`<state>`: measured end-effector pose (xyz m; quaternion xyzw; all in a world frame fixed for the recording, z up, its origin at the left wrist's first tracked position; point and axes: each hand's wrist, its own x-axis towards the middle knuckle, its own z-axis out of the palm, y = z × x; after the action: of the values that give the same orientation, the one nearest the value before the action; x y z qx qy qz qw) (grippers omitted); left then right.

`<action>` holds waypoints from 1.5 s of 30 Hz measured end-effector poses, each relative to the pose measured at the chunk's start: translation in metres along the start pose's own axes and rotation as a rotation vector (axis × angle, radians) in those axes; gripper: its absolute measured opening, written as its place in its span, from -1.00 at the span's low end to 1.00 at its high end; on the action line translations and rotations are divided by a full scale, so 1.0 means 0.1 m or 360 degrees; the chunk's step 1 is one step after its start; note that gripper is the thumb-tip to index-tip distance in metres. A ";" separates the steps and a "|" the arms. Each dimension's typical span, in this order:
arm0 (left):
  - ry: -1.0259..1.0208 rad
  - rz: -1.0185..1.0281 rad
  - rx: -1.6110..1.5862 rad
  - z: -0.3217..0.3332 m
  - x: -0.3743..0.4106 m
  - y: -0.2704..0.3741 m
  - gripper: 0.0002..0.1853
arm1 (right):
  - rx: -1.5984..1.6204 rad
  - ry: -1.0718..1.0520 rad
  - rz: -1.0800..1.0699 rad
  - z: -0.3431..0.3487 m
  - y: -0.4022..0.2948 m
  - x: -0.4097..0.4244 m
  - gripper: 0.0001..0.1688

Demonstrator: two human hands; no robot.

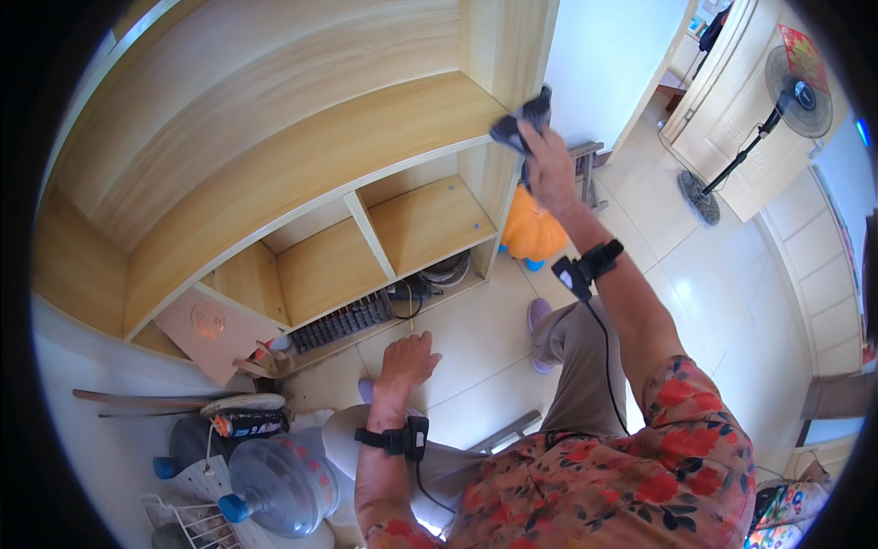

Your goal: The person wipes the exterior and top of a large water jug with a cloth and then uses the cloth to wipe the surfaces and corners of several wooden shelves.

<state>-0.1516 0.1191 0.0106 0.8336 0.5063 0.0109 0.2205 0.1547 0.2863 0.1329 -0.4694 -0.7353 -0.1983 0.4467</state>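
Observation:
My right hand (549, 161) is shut on a dark cloth (509, 132) at the right front edge of a light wooden shelf unit (411, 123). Part of the cloth hangs past the side panel, and its lower end is partly hidden behind the hand. Lower down, my left hand (409, 360) hovers over the tiled floor in front of the unit, its fingers loosely bent and nothing seen in it. Both wrists wear black straps with small cabled devices.
An orange pumpkin-shaped stool (534, 230) stands beside the unit. Large water bottles (285, 484) and a white wire rack (195, 525) are at the lower left. A pink bag (206, 329) leans by the lower shelves. A standing fan (744, 154) is near the door.

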 end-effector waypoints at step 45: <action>0.0266 0.0096 -0.0217 0.23 0.46 -0.07 -0.60 | 0.0189 -0.2224 0.0211 0.12 -0.20 -1.82 -0.78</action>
<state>-0.1296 0.1529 -0.0223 0.8278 0.4956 0.1213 0.2333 0.1605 0.1920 -0.0244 -0.5056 -0.8295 0.2177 -0.0942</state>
